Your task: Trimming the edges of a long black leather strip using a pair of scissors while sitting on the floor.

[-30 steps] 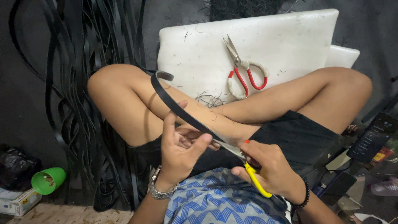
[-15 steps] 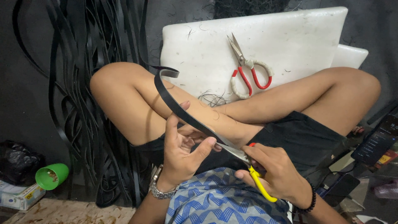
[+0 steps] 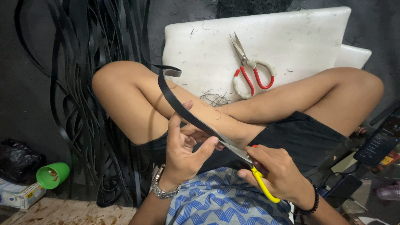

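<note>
Black rubber strip [image 3: 179, 106] is pinched in the left hand [image 3: 185, 152]; the right hand [image 3: 277, 173] grips yellow-handled scissors [image 3: 254, 173] whose blades meet it. Red-handled scissors [image 3: 250, 71] lie on a white board [image 3: 300, 37].
</note>
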